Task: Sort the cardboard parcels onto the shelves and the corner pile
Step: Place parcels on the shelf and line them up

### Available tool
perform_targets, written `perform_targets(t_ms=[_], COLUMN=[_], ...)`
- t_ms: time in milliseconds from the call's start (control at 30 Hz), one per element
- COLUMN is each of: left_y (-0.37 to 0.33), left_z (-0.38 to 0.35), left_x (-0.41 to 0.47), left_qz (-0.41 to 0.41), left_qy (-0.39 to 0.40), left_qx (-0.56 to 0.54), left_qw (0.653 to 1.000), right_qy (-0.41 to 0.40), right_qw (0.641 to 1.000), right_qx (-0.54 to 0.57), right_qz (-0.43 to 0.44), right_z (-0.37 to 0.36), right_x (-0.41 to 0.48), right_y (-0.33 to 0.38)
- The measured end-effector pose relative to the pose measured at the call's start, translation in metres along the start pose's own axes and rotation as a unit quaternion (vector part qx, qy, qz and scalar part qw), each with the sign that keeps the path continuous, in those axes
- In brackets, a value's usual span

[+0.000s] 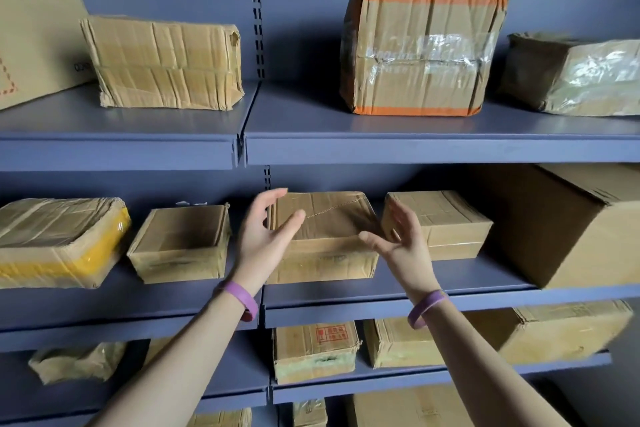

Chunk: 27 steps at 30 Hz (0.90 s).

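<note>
Shelf [467, 276]: parcel [329, 243] at front edge, long axis along it.
Relation: flanked by left grip [266, 236] and right grip [403, 241].
Grips: spread, nothing held.

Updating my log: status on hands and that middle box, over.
Hands open: left hand, right hand flanking flat box. Box on middle shelf, not gripped. Close on its right: small box.

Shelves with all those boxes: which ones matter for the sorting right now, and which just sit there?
In play: the flat parcel; the left hand and right hand, open on either side of it; the middle shelf under it.

Just sitting there: the orange-taped box, yellow-taped parcel and large carton, all shelved and untouched; the purple wristbands.
</note>
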<state>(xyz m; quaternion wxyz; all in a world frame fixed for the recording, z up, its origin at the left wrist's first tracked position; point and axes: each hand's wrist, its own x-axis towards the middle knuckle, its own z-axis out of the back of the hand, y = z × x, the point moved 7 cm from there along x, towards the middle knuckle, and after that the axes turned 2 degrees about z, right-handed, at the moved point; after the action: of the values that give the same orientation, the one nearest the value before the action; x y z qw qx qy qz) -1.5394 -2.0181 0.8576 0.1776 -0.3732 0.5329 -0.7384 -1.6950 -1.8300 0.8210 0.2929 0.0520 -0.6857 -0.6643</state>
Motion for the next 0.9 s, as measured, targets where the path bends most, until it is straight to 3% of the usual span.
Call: perform_targets(t_ms=[300, 533, 767, 900], left_y=[-0.036, -0.039, -0.012, 0.022], left_z=[-0.096, -0.188, -0.254, -0.270], left_x=[0.000, -0.007, -0.018, -0.026], left_qz=[-0.044, -0.007, 0.083, 0.176], left_qy=[0.101, 0.159, 0.090, 0.074], left_qx=[-0.029, -0.056, 0.053, 0.018], left_qw=[0.993, 0.986, 0.991, 0.981], right_qy=[-0.061, -0.086, -0.040, 0.025], right_qw=[0.997, 0.992, 0.988, 0.988], right_qx=[-0.039, -0.095, -0.133, -0.103], right_qz=[0.024, 0.020, -0.066, -0.110], right_z=[0.081, 0.162, 0.211, 0.211], right_x=[0.005, 0.018, 0.038, 0.042], right_y=[0.020, 0.008, -0.042, -0.070])
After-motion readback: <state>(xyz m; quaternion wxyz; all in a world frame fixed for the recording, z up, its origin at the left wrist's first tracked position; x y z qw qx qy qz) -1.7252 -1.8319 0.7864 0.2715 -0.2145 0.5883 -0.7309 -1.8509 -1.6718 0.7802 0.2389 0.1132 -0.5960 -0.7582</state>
